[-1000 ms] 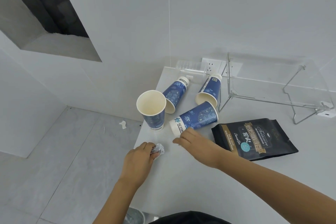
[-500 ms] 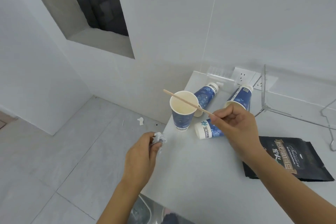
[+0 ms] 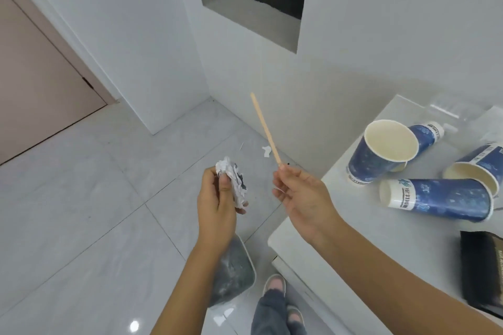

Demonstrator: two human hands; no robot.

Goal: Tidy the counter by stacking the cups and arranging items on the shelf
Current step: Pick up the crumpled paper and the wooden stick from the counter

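Observation:
My left hand [image 3: 217, 198] grips a crumpled paper wad [image 3: 232, 181] out over the floor, left of the counter. My right hand [image 3: 302, 193] pinches a thin wooden stir stick [image 3: 265, 129] that points up and to the left. On the white counter [image 3: 353, 239] one blue paper cup [image 3: 381, 155] stands upright and open. A second blue cup [image 3: 438, 200] lies on its side in front of it. Two more cups [image 3: 479, 168] lie behind, partly hidden. A black pouch [image 3: 481, 266] lies at the right edge, cut off by the frame.
A bin lined with a dark bag [image 3: 234, 275] stands on the tiled floor below my left forearm. My foot [image 3: 275, 284] is beside it. A scrap of paper [image 3: 266, 150] lies on the floor near the wall. A wall niche [image 3: 253, 3] opens above.
The view has swung left toward the floor. Both hands have moved off the counter and over the floor, the right carrying the stick it picked up, the left carrying the wad.

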